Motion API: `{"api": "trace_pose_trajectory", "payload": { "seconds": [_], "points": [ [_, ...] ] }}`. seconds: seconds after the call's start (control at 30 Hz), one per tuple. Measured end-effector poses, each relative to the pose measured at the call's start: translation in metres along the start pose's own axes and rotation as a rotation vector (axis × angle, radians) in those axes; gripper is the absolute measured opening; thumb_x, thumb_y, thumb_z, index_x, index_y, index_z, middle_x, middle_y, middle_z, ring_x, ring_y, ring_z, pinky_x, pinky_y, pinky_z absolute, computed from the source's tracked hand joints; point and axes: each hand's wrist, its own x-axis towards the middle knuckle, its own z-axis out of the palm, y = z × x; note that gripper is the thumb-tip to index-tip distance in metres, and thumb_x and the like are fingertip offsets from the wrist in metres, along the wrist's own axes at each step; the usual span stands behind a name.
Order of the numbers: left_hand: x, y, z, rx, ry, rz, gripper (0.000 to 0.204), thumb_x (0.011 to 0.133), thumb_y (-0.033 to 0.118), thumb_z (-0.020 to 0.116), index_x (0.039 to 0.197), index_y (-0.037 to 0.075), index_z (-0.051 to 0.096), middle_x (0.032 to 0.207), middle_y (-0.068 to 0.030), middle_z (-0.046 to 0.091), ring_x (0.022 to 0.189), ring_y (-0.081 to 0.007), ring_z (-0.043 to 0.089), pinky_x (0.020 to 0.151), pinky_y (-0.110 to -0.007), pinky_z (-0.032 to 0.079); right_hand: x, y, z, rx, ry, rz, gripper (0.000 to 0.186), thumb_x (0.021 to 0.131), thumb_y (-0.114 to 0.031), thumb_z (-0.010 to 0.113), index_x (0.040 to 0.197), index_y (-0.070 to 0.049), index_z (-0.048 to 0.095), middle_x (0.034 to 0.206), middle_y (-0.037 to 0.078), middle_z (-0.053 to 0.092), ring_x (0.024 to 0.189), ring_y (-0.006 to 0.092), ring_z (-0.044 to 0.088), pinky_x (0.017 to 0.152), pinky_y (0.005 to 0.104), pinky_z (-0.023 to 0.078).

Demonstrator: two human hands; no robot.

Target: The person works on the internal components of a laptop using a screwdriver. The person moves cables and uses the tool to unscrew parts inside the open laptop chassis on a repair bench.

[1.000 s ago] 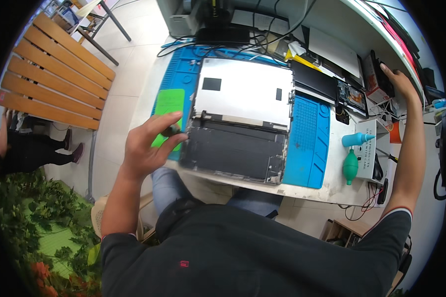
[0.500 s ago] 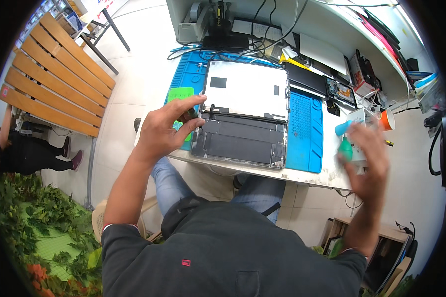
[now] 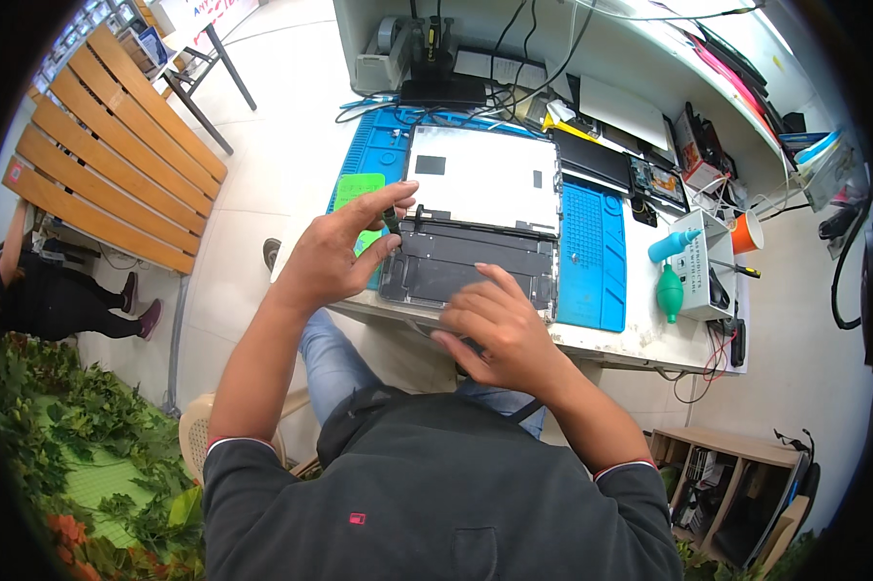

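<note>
1) White box (image 3: 695,276) at the right: dark capital letters on its side
2) White panel (image 3: 202,15) at upper left: large reddish lettering, partly cut off
3) Dark shirt (image 3: 412,465): red emblem (image 3: 357,519), too small to read

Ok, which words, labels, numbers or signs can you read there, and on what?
White box: dark lettering on its side; I don't transcribe wording.
White sign, top left: some red lettering, likewise not transcribed.
Red patch on dark shirt: too small to read.
</note>
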Motion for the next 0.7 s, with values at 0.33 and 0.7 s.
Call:
{"api": "trace_pose_trajectory", "payload": {
  "seconds": [0.33, 0.7],
  "points": [
    [-0.021, -0.02, 0.018, -0.133, 0.275, -0.156, 0.08, 0.093, -0.001, 0.09, 0.164, 0.011, 0.054, 0.102, -0.0087, 0.081, 0.092, -0.0142, 0.082, 0.084, -0.031, 0.068, 0.033, 0.033, 0.043, -0.128, 0.123, 0.162, 0.022, 0.089, -0.012, 0.085, 0.11, -0.004, 0.081, 0.108, 0.01, 0.07, 0.107, 0.0314, 0.062, 0.094, 0.0464, 0.049],
    [-0.016, -0.021, 0.032, -0.476, 0.377, -0.305, 0.086, 0.094, -0.009, 0.086, 0.167, 0.006, 0.043, 0.115, -0.0078, 0.072, 0.102, -0.0111, 0.072, 0.094, -0.028, 0.063, 0.047, 0.049, 0.062, 0.002, 0.207, 0.174, 0.01, 0.091, -0.011, 0.084, 0.098, -0.005, 0.08, 0.097, 0.01, 0.071, 0.099, 0.0321, 0.065, 0.09, 0.0471, 0.05]
  ]
}}
